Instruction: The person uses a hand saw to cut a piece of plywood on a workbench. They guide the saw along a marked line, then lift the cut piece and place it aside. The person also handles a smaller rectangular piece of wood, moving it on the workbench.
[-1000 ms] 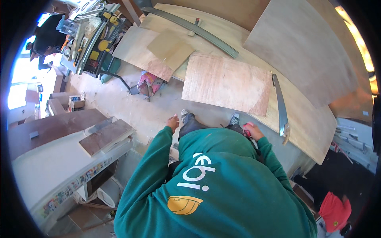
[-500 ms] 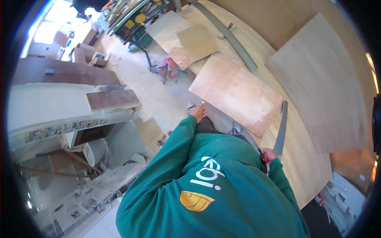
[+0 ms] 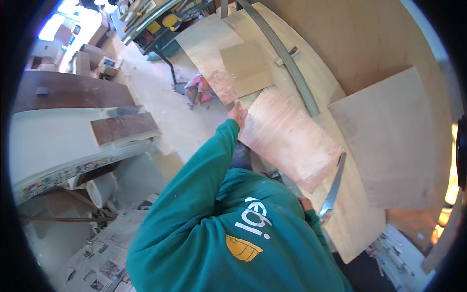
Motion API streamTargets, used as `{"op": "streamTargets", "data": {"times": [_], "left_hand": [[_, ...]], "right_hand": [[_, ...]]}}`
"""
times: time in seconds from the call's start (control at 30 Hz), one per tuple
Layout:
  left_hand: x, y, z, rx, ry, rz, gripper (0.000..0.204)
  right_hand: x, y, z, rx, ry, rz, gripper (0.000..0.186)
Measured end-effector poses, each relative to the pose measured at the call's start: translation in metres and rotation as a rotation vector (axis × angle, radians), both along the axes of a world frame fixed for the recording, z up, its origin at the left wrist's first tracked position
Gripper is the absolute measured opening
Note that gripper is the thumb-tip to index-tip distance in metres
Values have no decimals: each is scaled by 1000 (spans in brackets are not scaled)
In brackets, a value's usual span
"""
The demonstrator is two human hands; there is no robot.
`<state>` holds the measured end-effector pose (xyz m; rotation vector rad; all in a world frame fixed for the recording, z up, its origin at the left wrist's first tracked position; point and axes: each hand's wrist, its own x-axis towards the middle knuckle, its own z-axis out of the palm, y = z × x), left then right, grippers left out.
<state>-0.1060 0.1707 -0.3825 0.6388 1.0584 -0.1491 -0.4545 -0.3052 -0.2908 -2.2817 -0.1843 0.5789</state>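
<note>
My left hand (image 3: 237, 115) is at the left end of a reddish plywood piece (image 3: 292, 134), its thumb against the edge and fingers closed about it. The piece lies on a large pale plywood sheet (image 3: 357, 214). Low beside my body is my right hand (image 3: 305, 203), mostly covered by the green sleeve; its fingers are hidden. A handsaw (image 3: 334, 187) lies close to it, blade pointing away along the right end of the reddish piece. The saw's handle is hidden behind my sleeve, so I cannot tell whether my right hand touches it.
A brown square board (image 3: 247, 67) overlaps another plywood piece (image 3: 206, 46) farther off. A long grey metal strip (image 3: 287, 61) crosses the sheet. A large panel (image 3: 389, 141) leans at right. A cluttered workbench (image 3: 168, 22) stands at far left, with a pink bag (image 3: 199, 91) on the floor.
My left hand has gone from beside my leg forward to the edge of the reddish piece. My right hand, earlier on the saw's red handle, has drawn back behind the sleeve. The view has shifted.
</note>
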Motion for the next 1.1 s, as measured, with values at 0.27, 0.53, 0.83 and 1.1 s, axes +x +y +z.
{"op": "streamTargets", "data": {"times": [0.27, 0.53, 0.83, 1.1], "left_hand": [[87, -28, -40, -293, 145, 336, 39], [52, -68, 45, -327, -224, 146, 18], [-134, -125, 215, -146, -503, -396, 43], [-174, -34, 191, 168, -650, -231, 45]], "right_hand": [[122, 103, 97, -161, 847, -315, 19], [190, 110, 98, 305, 724, -553, 28], [287, 159, 161, 712, 422, -497, 50], [333, 115, 209, 542, 303, 55, 24]]}}
